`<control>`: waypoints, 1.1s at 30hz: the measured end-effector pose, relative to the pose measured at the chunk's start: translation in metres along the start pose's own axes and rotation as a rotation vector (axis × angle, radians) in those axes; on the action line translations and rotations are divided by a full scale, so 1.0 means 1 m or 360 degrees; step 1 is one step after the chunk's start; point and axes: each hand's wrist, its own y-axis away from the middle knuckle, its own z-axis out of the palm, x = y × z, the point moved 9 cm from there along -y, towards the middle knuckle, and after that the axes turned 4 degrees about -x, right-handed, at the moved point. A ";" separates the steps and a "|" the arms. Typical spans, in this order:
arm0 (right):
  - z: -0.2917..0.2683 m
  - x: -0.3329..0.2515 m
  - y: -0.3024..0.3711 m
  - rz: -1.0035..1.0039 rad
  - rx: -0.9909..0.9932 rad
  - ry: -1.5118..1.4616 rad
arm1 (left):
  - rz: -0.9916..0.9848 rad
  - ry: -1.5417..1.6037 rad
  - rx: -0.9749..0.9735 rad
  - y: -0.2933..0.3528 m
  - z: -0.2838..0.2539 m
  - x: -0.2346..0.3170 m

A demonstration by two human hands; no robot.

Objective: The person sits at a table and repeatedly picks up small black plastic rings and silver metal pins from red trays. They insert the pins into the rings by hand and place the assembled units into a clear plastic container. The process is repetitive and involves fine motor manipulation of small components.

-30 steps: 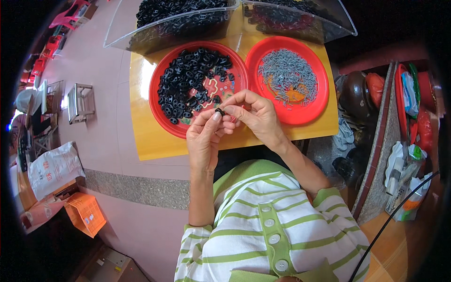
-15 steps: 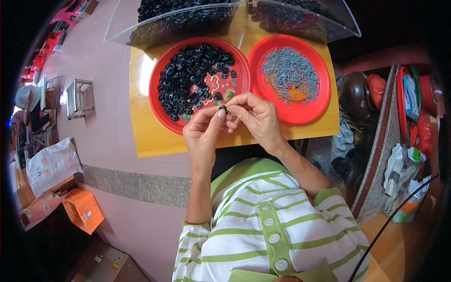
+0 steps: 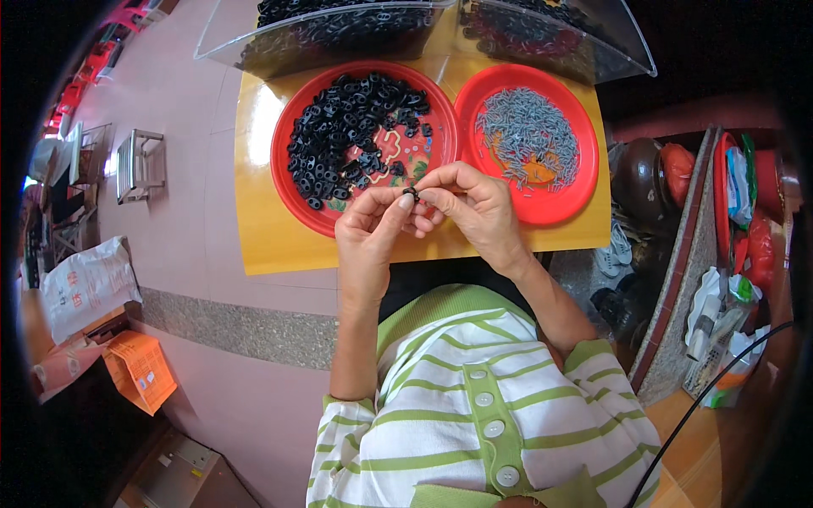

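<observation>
Above the table's near edge, my left hand (image 3: 373, 227) pinches a small black plastic part (image 3: 412, 193) between thumb and fingers. My right hand (image 3: 481, 216) meets it from the right, thumb and forefinger pressed together at the part; whatever lies between those fingertips is too small to make out. Just beyond my left hand is a red plate (image 3: 282, 182) heaped with many black plastic parts (image 3: 339, 127) of the same sort, each with holes. To the right, a second red plate (image 3: 584, 169) carries a spread of small grey screw-like pins (image 3: 529, 127).
Clear plastic bins (image 3: 339, 38) of black parts line the back of the yellow table (image 3: 262, 254). A metal stool (image 3: 135, 165) stands on the floor to the left, near a white sack (image 3: 89, 288) and an orange box (image 3: 140, 372). Jars (image 3: 641, 173) and bags crowd the right.
Both hands stay together, shifted very slightly right in the picture along with the plates. The right fingertips now sit closer against the black part.
</observation>
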 end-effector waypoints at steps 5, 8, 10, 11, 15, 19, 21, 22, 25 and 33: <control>0.001 0.005 0.000 0.0008 0.0039 -0.0048 | 0.0034 0.0017 0.0005 0.001 0.000 0.001; 0.000 0.013 0.002 0.0005 0.0049 -0.0064 | 0.0024 -0.0038 -0.0053 -0.001 0.002 0.000; -0.002 0.018 0.003 0.0014 0.0055 -0.0008 | 0.0012 -0.0077 -0.0084 -0.002 0.001 -0.003; -0.002 0.019 0.002 0.0014 0.0043 -0.0071 | 0.0003 -0.0091 -0.0087 -0.002 0.000 -0.005; -0.002 0.013 0.000 0.0053 0.0022 -0.0265 | -0.0073 0.0131 -0.0097 -0.003 -0.001 -0.009; 0.000 0.010 -0.002 0.0097 -0.0030 -0.0255 | -0.0114 0.0295 -0.0109 -0.004 -0.001 -0.007; -0.001 0.013 -0.003 0.0071 -0.0039 -0.0176 | -0.0131 0.0285 -0.0089 -0.003 0.000 -0.005; -0.001 0.015 -0.004 0.0059 -0.0050 -0.0138 | -0.0111 0.0262 -0.0090 -0.002 -0.001 -0.005; 0.003 0.007 -0.006 -0.0013 -0.0052 0.0022 | -0.0054 0.0195 -0.0079 -0.002 -0.006 -0.006; 0.015 0.009 -0.009 0.0007 -0.0093 -0.0015 | 0.0038 0.0125 0.0018 0.000 -0.017 -0.005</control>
